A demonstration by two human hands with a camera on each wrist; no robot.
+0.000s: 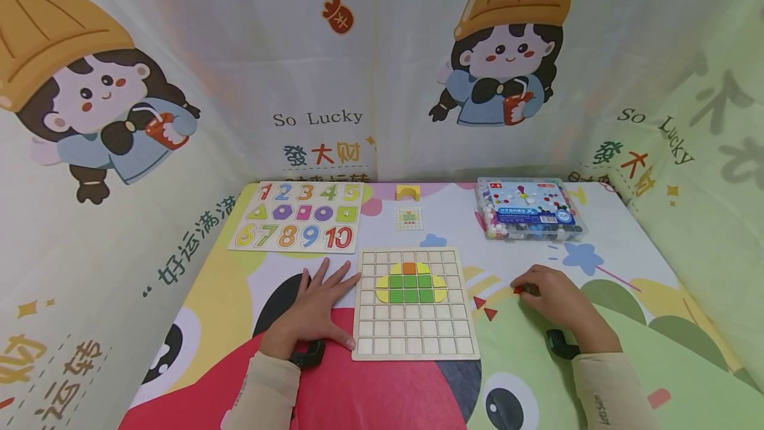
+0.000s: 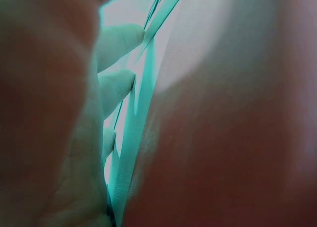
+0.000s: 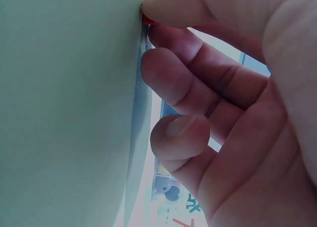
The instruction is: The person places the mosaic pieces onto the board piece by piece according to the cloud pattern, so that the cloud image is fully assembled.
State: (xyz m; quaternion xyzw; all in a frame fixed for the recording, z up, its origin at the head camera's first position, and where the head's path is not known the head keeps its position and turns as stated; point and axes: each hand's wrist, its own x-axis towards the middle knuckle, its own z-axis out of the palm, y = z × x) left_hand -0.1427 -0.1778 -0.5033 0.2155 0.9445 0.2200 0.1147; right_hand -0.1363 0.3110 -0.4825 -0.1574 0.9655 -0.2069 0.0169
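Note:
A square wooden grid board (image 1: pixel 418 330) lies in front of the person. Green square tiles (image 1: pixel 411 288), an orange square (image 1: pixel 408 268) and rounded yellow pieces (image 1: pixel 440 288) form a shape in its upper half. Spread flat on the table, the left hand (image 1: pixel 316 304) has its fingertips and thumb right at the board's left edge. To the right of the board, the right hand (image 1: pixel 552 294) pinches a red triangle tile (image 1: pixel 517 289) low over the table; a red corner (image 3: pixel 148 20) shows by the thumb in the right wrist view. Two more red triangles (image 1: pixel 491 314) lie between board and hand.
Behind the left hand lies a number and shape puzzle board (image 1: pixel 298 217). A small pattern card (image 1: pixel 408 218) and a yellow arch block (image 1: pixel 408 192) sit behind the grid board. At the back right stands a clear plastic box (image 1: pixel 531 210) of small coloured parts. Printed cloth walls surround the table.

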